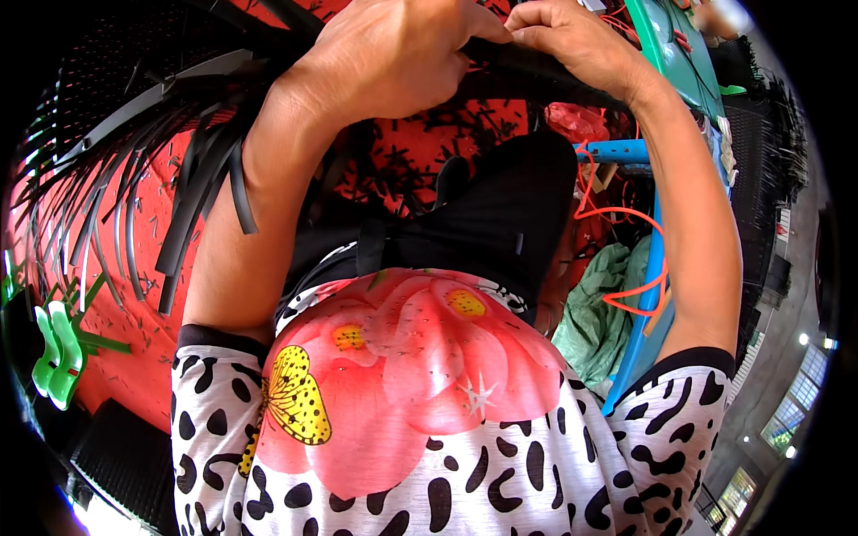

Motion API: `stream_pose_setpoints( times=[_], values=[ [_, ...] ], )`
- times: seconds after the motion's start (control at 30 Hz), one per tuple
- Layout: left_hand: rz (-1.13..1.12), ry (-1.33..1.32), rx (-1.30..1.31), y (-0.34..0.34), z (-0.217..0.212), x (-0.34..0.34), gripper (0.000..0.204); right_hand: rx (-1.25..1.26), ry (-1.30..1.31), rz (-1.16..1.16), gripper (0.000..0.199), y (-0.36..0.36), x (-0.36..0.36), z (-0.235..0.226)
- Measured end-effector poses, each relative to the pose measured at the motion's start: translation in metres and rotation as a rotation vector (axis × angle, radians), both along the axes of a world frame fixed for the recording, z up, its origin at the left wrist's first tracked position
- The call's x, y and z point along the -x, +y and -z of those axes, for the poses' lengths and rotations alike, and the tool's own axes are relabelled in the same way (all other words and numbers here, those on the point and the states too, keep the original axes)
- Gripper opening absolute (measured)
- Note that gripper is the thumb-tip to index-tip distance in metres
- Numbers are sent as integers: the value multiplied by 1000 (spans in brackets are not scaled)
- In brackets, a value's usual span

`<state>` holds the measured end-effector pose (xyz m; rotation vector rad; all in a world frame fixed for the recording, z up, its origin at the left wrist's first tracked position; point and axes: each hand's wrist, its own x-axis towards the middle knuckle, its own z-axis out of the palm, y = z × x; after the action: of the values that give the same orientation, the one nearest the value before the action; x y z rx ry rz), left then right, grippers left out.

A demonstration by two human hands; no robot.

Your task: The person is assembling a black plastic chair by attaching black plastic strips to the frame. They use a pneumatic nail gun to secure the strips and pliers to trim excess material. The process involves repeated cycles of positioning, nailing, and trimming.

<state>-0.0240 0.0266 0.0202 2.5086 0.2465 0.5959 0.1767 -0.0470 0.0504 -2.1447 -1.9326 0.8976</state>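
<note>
At the top edge, my left hand (384, 62) is curled closed, its index finger reaching right to meet the fingertips of my right hand (581, 40). My right hand's thumb and index finger are pinched together there. Whatever lies between the fingertips is too small or hidden to make out. Beneath both hands runs a dark black piece, mostly covered by them. Long flat black strips (183, 214) fan out loosely beside my left forearm, and one strip end lies against it. A black perforated, woven-looking panel (116, 80) sits behind the strips.
Short black scraps (429, 147) litter the red floor covering (134, 357). Right of my legs stand a blue frame (621, 152), an orange coiled hose (666, 259) and a green sack (599, 304). A green plastic chair-like object (58, 357) is at far left.
</note>
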Motion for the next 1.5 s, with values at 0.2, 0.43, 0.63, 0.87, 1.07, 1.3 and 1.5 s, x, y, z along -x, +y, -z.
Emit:
stream_pose_setpoints(
  times=[0.2,0.43,0.63,0.87,1.07,1.3,1.5],
  values=[
    [10,0,23,-2,-1,1,35,71,266,44,15,0,-17,16],
    [12,7,39,1,2,1,34,-561,-27,-49,11,-22,-3,21],
    [33,60,38,9,4,-3,28,-1084,-344,-253,18,-41,41,39],
    [-32,-2,63,7,12,-6,37,-1270,-452,-264,15,-36,45,52],
    [-41,52,38,5,10,-4,33,-1371,-249,-267,17,-39,74,48],
    [31,35,64,3,11,-4,34,-1250,14,7,10,-52,99,49],
    [14,-50,91,0,18,-2,32,-1180,35,64,10,-67,117,52]
  ],
)
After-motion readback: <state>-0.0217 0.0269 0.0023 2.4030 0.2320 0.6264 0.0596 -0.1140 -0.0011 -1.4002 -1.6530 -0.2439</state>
